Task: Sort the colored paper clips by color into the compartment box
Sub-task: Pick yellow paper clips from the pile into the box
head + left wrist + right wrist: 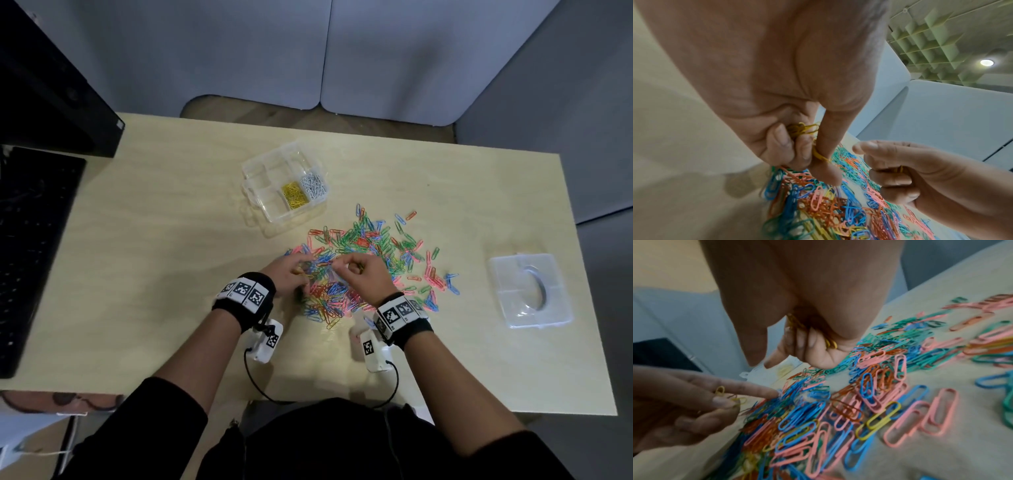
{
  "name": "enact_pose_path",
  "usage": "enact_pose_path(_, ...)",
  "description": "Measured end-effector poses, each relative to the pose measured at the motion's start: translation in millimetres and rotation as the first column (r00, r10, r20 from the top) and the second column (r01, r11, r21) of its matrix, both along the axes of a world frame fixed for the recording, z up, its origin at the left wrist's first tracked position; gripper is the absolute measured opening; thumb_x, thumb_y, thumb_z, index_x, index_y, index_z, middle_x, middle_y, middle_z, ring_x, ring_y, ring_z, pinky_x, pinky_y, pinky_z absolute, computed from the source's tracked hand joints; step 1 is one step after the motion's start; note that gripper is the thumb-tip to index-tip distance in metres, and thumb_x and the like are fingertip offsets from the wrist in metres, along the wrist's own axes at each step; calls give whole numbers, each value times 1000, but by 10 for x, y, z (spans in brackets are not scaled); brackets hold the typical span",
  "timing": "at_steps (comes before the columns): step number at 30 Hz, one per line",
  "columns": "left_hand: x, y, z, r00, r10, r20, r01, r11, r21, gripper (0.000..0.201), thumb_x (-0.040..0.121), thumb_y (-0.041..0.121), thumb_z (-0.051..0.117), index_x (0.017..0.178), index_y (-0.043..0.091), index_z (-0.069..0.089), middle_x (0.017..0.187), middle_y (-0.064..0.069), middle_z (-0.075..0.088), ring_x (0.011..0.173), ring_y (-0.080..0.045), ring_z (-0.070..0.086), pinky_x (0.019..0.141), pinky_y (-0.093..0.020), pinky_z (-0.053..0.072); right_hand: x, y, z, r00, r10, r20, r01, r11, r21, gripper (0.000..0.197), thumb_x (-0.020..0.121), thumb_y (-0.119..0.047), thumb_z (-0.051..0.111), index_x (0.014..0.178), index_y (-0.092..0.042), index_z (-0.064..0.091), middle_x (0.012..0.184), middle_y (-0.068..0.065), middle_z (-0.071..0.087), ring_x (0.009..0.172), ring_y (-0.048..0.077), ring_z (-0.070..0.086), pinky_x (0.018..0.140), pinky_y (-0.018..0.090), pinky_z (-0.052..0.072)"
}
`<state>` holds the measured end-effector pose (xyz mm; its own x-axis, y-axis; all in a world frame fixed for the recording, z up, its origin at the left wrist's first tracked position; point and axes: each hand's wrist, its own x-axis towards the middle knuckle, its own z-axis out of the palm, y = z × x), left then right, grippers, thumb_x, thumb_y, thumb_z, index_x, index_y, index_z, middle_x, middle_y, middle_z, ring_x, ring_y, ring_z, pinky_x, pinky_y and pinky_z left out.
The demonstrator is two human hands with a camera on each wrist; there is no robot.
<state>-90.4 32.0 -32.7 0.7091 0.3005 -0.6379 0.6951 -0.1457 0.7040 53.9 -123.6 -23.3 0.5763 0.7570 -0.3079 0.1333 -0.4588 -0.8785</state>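
Note:
A loose pile of mixed paper clips (370,260) in blue, green, pink, orange and yellow lies mid-table. Behind it stands the clear compartment box (270,171), with yellow clips (293,195) in one compartment and white clips (312,185) in the one beside it. My left hand (301,263) hovers over the pile's left side; its curled fingers hold a bunch of yellow clips (803,129), and thumb and finger pinch another (821,156). My right hand (342,265) is close beside it, its fingers curled round more yellow clips (830,342).
The box's clear lid (531,291) lies at the right of the wooden table (171,222). A black keyboard (30,240) runs along the left edge, with a dark monitor base (51,85) behind it. Grey partition panels close the back.

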Motion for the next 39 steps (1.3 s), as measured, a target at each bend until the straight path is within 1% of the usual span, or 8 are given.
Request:
enact_pose_path(6, -82, -11, -33, 999, 21, 50, -20, 1000, -9, 41, 87, 13, 64, 126, 25, 57, 124, -7, 63, 114, -21, 60, 101, -41, 47, -141, 110, 10, 980, 175, 92, -173, 984, -34, 15, 85, -39, 74, 99, -34, 75, 54, -7, 32, 50, 9, 30, 52, 26, 24)
enact_pose_path(12, -100, -14, 3, 995, 1, 99, -1, 1000, -3, 54, 88, 15, 68, 136, 23, 46, 140, -7, 51, 113, -22, 61, 98, -42, 50, -212, 160, 57, 968, 203, 150, -199, 979, -42, 7, 86, -35, 74, 84, -42, 73, 52, -9, 34, 50, 10, 31, 53, 29, 27)
enact_pose_path(18, -95, -64, 104, 993, -21, 114, 22, 1000, -5, 65, 87, 16, 69, 144, 19, 39, 148, -6, 43, 120, -23, 57, 98, -38, 49, -258, 183, 100, 949, 261, 176, -253, 965, -72, 6, 86, -30, 74, 80, -28, 75, 54, -5, 38, 53, 13, 37, 55, 30, 32)
enact_pose_path(22, -141, -72, 103, 993, -3, 122, 12, 997, -74, 47, 82, 19, 69, 127, 17, 57, 108, -4, 69, 104, -9, 65, 95, -26, 49, -259, 178, 155, 947, 275, 169, -270, 961, -50, 11, 92, -24, 67, 82, -18, 70, 53, -10, 31, 48, 6, 34, 52, 22, 30)
enact_pose_path(25, -192, -89, 97, 995, 31, 98, -16, 988, -151, 24, 91, 0, 59, 111, 8, 69, 73, -1, 70, 68, 4, 63, 72, -8, 46, -177, 161, 217, 967, 166, 193, -168, 986, -7, 13, 94, -21, 65, 86, -12, 68, 53, -9, 33, 45, 4, 39, 49, 16, 28)
enact_pose_path(29, -257, -78, 53, 992, 111, 51, -105, 989, -107, 28, 89, -4, 47, 86, 5, 74, 47, 12, 57, 46, 1, 48, 54, -15, 38, -14, 83, 157, 961, 79, 264, -54, 993, -103, 10, 89, -27, 70, 86, -18, 70, 52, -11, 36, 46, 3, 35, 50, 21, 30)
enact_pose_path(33, -299, -29, 71, 952, 302, 39, -298, 951, -81, 36, 86, -1, 43, 53, 12, 50, 38, 8, 40, 37, -10, 33, 48, -25, 26, -72, 6, 109, 947, 196, 254, -139, 964, -225, 7, 82, -29, 74, 80, -23, 72, 51, -10, 38, 45, 6, 32, 48, 23, 28)
enact_pose_path(39, -466, -45, -60, 913, 407, -22, -407, 910, -82, 29, 93, 2, 47, 95, 12, 74, 55, 4, 55, 49, -12, 43, 47, -20, 36, -465, 41, 74, 848, 422, 321, -236, 842, -485, 17, 77, -42, 77, 73, -26, 74, 57, -16, 56, 55, 3, 55, 55, 20, 40)
